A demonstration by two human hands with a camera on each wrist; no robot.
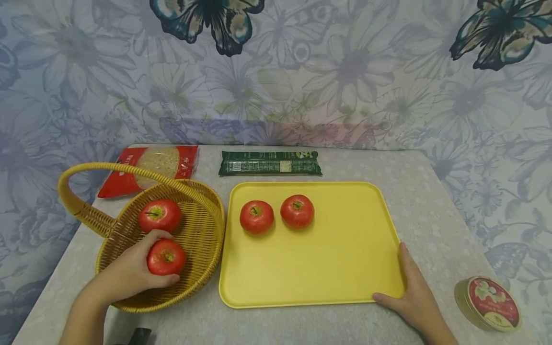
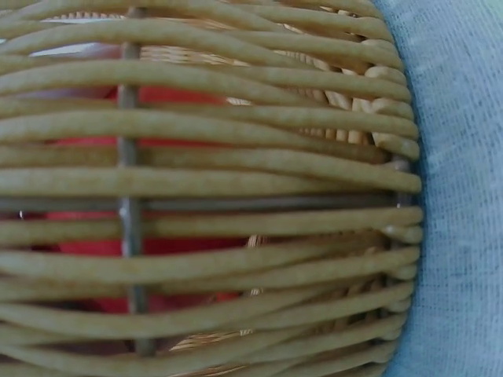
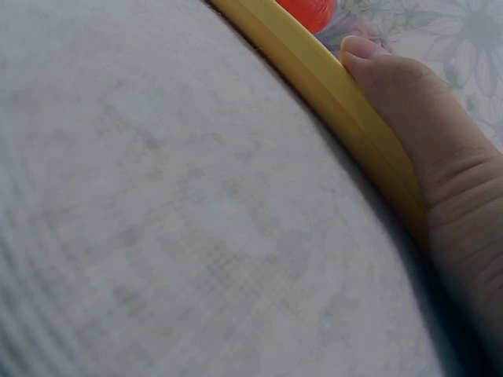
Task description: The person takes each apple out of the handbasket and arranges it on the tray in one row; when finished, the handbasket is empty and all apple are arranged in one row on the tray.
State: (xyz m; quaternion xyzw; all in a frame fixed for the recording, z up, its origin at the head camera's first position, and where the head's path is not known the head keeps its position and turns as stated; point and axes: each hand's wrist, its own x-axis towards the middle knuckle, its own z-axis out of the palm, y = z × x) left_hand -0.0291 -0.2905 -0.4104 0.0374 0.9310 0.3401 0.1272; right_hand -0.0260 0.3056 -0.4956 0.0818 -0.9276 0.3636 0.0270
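1. Left hand (image 1: 140, 270): fingers and thumb curled round the near apple (image 1: 167, 257), inside the wicker basket (image 1: 200, 244) at left; whether the fruit is lifted cannot be told.
2. Right hand (image 1: 416, 299): spread wide against the near right corner of the yellow tray (image 1: 327, 268), grasping nothing.
3. Far apple (image 1: 160, 215): in the basket, untouched.
4. Step, as judged: securing the grip; the next move probably calls for a steady lift clear of the rim.

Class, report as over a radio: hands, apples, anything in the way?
Left hand gripping apple in basket; right hand touching tray's near right corner. Another apple in basket, two on tray. Possible obstacle: basket rim, between held apple and tray.
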